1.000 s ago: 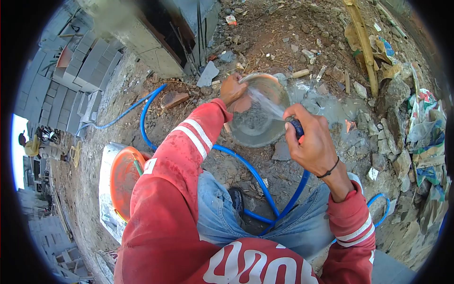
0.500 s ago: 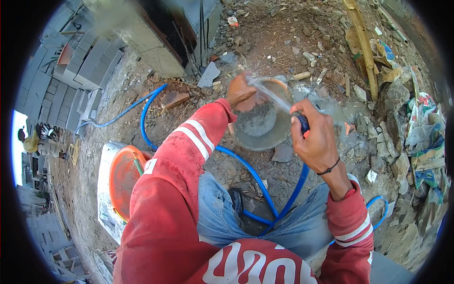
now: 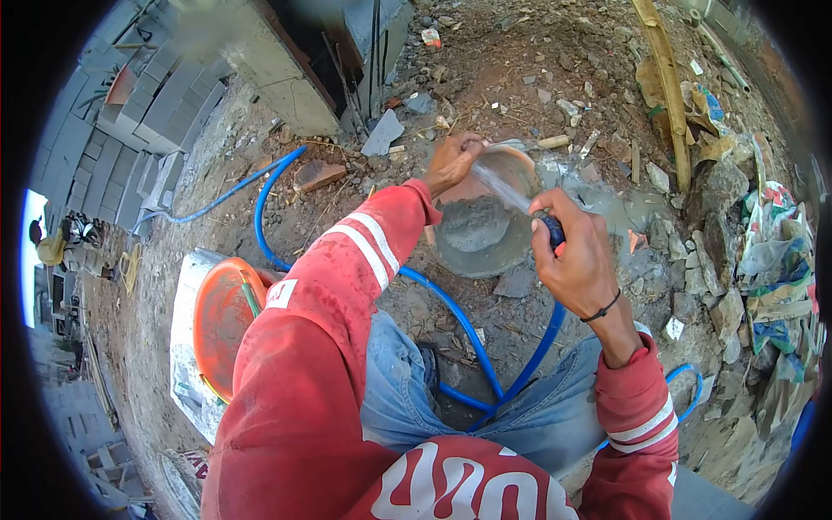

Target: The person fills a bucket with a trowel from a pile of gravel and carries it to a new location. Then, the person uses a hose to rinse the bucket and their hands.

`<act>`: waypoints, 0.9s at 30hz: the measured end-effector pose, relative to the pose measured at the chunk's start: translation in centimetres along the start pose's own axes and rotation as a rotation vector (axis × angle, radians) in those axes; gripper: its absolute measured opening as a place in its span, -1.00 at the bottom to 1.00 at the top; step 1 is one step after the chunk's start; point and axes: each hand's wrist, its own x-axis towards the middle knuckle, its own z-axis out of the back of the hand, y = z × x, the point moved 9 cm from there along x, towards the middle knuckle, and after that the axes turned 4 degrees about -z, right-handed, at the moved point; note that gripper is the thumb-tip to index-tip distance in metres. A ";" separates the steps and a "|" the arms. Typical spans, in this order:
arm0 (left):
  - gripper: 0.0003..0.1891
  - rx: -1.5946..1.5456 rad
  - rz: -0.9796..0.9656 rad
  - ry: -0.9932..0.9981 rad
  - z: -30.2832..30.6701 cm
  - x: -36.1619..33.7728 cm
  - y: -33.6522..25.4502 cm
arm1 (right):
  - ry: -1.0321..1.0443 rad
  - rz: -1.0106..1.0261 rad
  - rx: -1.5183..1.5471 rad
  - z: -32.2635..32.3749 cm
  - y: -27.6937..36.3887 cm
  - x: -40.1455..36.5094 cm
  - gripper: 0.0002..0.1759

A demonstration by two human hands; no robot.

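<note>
In front of me sits a bucket [image 3: 513, 165], orange inside and coated with grey cement residue, holding cloudy, frothy water [image 3: 472, 227]. My left hand [image 3: 456, 164] is closed at its far left rim, the fingertips curled over the edge; their exact grip is partly hidden. On the right, my right hand [image 3: 574, 244] is wrapped around a dark hose nozzle [image 3: 548, 227]. A spray of water [image 3: 505, 189] shoots from it up and left into the bucket. The blue hose [image 3: 529, 374] loops on the ground between my legs.
To my left an orange tub [image 3: 227, 325] rests on a pale sheet. A concrete column [image 3: 290, 95] and stacked grey blocks [image 3: 143, 113] stand beyond. Rubble and plastic scraps [image 3: 776, 251] lie right, near a wooden plank [image 3: 666, 87]. Another person [image 3: 82, 251] is far left.
My left hand has moved from the blurred spray over the bucket up to its far rim. My right hand keeps the nozzle in nearly the same place, water still spraying.
</note>
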 end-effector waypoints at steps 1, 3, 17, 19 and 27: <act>-0.37 -0.026 -0.051 -0.051 0.4 -0.1 -0.3 | 0.010 0.000 0.008 -0.1 0.1 0.0 -0.81; -0.33 -0.147 0.050 -0.055 0.5 0.0 0.9 | 0.023 0.002 0.016 -0.3 0.2 0.1 -0.81; -0.22 -0.296 0.133 -0.026 -1.6 0.5 1.2 | 0.000 -0.035 0.011 -0.3 0.0 0.0 -0.81; -0.31 -0.120 -0.092 -0.022 -1.1 0.4 -1.1 | -0.019 -0.028 -0.045 -0.3 -0.5 -0.1 -0.82; -0.55 0.625 0.137 0.124 -0.6 0.7 -1.4 | -0.100 -0.177 -0.171 1.8 -2.5 0.1 -0.84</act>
